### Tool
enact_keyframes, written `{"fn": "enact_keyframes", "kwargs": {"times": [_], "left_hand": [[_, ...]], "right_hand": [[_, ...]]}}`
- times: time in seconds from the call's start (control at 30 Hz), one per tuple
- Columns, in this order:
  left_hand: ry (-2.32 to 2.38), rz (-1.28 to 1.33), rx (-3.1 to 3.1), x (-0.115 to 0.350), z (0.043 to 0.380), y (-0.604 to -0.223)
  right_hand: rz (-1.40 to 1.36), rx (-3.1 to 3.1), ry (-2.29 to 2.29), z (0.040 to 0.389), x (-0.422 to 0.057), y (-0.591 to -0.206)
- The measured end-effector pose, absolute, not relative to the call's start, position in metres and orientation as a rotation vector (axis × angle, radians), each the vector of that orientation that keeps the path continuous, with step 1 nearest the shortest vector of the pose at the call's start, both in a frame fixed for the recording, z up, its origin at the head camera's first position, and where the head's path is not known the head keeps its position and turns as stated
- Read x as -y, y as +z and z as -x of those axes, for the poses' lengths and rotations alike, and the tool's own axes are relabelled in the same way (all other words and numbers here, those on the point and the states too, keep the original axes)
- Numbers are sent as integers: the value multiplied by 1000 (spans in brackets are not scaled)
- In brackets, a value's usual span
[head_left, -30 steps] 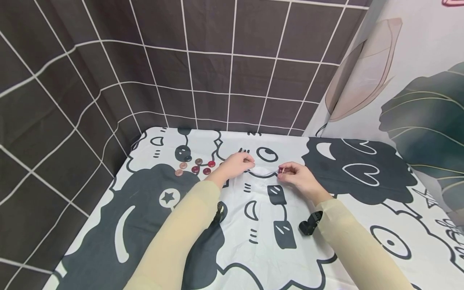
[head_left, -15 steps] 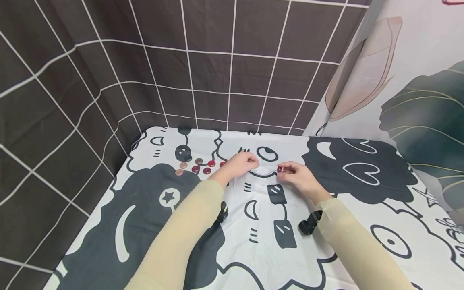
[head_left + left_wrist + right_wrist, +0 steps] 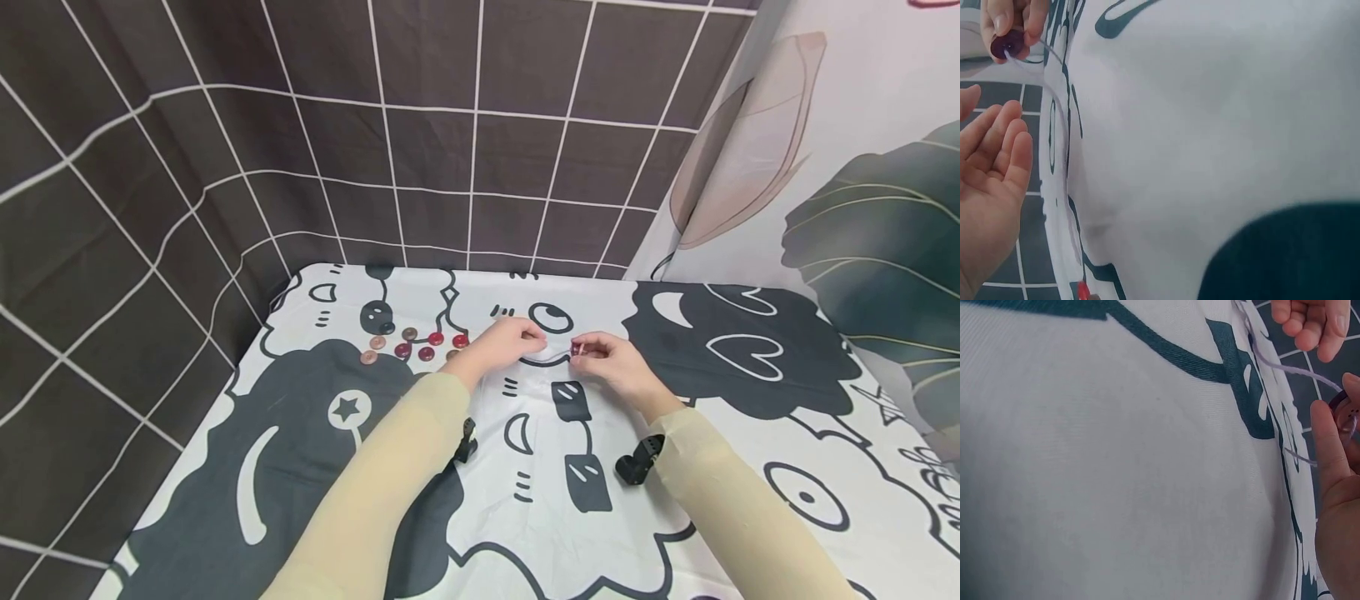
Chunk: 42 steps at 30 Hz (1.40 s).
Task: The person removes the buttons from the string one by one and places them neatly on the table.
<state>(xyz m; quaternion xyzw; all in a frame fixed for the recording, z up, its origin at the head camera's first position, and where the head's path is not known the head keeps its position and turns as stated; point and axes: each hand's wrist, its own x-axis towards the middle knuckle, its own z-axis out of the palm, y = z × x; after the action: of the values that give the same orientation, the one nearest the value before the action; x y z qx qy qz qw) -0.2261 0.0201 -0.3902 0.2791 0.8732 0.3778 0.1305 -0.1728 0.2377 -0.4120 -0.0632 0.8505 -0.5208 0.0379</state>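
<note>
My right hand (image 3: 618, 365) pinches a dark red button (image 3: 1344, 414) between thumb and fingers. A pale lilac cord (image 3: 1300, 370) passes through the button's holes and trails off on both sides. Facing it across a small gap, my left hand (image 3: 504, 340) hovers with its fingers loosely bent. In the left wrist view this left hand (image 3: 992, 169) shows nothing between thumb and fingers, and the cord (image 3: 1060, 119) runs past beyond its fingertips.
Left of my left hand lie several loose buttons, among them a bright red button (image 3: 436, 338), a pinkish one (image 3: 368, 357) and a black one (image 3: 387, 328). A patterned white cloth (image 3: 517, 533) covers the surface; a dark checked curtain (image 3: 435, 150) hangs behind.
My left hand has shifted right, closer to the right hand, uncovering another red button and part of a brownish one. The right hand stays nearly still, pinching the dark red button.
</note>
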Motion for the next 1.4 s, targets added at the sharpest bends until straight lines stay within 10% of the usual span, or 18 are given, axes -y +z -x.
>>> {"fn": "enact_keyframes", "kwargs": {"times": [1.4], "left_hand": [[1159, -806, -2456, -47, 218, -397]], "right_hand": [[271, -2611, -1565, 158, -224, -384]]}}
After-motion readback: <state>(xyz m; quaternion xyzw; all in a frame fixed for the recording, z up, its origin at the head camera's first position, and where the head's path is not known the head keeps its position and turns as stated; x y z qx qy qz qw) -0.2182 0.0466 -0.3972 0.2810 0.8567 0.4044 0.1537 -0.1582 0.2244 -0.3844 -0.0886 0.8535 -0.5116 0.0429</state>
